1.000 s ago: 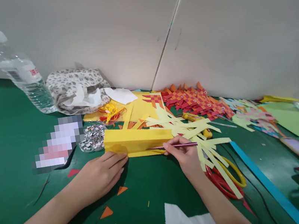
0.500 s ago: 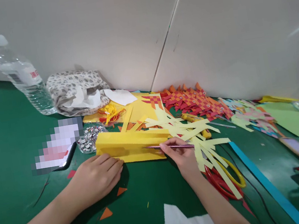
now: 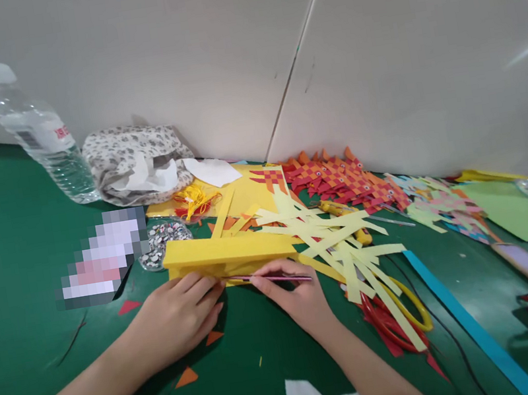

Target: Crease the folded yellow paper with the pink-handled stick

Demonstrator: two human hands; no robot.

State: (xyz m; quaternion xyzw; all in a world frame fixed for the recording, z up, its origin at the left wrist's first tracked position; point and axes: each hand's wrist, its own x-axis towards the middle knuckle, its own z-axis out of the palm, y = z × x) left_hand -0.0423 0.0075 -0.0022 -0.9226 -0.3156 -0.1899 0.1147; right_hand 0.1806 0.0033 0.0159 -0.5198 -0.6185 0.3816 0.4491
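A folded sheet of yellow paper (image 3: pixel 232 248) lies on the green table, its far part raised along a crease. My left hand (image 3: pixel 182 314) grips its near left edge, fingers close together and the thumb mostly hidden. Pinched in my right hand (image 3: pixel 294 293) is a slim, pinkish-purple pencil-like tool (image 3: pixel 289 277). Its tip points left and rests on the paper's lower part beside my left fingertips. Exactly what kind of tool it is I cannot tell.
Pale yellow paper strips (image 3: pixel 345 238) and red-handled scissors (image 3: pixel 388 321) lie right of the paper. Behind are woven red-orange paper fish (image 3: pixel 341 178) and a yellow cutter (image 3: pixel 343 208). Leftward stand a bag of googly eyes (image 3: pixel 164 243), a phone (image 3: pixel 103 259) and a water bottle (image 3: pixel 41 136).
My right hand has moved left with the pencil-like tool, bringing its tip near my left fingers. The paper's raised part has tipped toward me, and my left hand has shifted slightly right.
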